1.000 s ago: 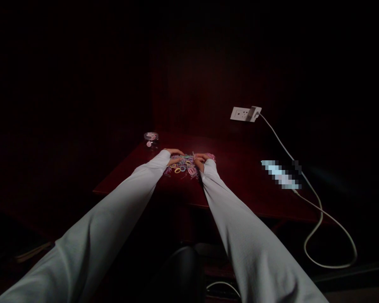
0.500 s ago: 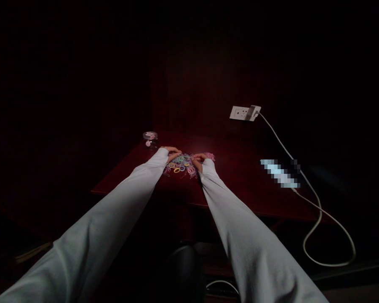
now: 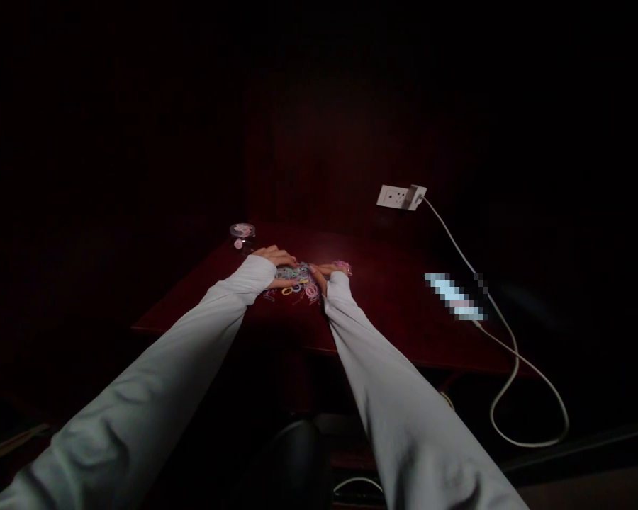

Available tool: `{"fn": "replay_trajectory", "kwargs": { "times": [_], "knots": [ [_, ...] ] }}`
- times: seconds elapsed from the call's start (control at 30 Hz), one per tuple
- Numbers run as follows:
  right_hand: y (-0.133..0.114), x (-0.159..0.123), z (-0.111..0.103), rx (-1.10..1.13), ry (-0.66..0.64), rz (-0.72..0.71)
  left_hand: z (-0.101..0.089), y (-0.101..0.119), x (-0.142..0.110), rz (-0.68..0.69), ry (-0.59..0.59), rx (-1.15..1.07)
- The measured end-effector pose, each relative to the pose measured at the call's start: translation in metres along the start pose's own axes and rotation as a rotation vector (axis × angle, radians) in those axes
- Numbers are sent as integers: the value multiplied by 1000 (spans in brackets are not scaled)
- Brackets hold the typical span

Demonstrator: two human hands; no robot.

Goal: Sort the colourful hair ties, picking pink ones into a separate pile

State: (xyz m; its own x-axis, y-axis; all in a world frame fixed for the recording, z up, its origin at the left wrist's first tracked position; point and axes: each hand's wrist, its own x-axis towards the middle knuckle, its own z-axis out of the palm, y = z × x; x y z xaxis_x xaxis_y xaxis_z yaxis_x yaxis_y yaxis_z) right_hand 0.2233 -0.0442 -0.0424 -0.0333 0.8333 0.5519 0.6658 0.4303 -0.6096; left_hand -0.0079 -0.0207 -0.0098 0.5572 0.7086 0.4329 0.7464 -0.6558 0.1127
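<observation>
A pile of small coloured hair ties (image 3: 300, 272), in green, purple, yellow and pink, lies on the dark red table (image 3: 383, 312). At its left side my left hand (image 3: 277, 258) reaches over the ties with fingers stretched and the thumb apart along the near side. My right hand (image 3: 323, 272) is at the right edge of the pile, its fingers extended and the thumb apart, touching the ties. Just beyond the right wrist sits a separate pink bunch (image 3: 343, 267), partly hidden. Some ties under both hands are covered from sight.
A clear round container (image 3: 242, 231) with pink pieces stands at the table's back left. On the right lies a blurred-out bright device (image 3: 454, 297) with a white cable (image 3: 505, 333) running to a charger in the wall socket (image 3: 393, 196).
My left hand has spread from a pinch-like pose over the pile. My right fingers have straightened inward onto the ties. The whole view has shifted slightly.
</observation>
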Motion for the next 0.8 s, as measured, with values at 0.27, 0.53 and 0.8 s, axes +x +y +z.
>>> {"fn": "replay_trajectory", "kwargs": {
  "times": [0.27, 0.53, 0.8],
  "knots": [
    [-29, -11, -17, -267, -199, 47, 36, -16, 8, -53, -18, -104],
    [-17, -8, -13, -103, -200, 62, 44, -24, 15, -87, 25, -289],
    [-7, -4, -2, 291, -110, 266, 33, -21, 14, -199, 68, -375]
  ]
}}
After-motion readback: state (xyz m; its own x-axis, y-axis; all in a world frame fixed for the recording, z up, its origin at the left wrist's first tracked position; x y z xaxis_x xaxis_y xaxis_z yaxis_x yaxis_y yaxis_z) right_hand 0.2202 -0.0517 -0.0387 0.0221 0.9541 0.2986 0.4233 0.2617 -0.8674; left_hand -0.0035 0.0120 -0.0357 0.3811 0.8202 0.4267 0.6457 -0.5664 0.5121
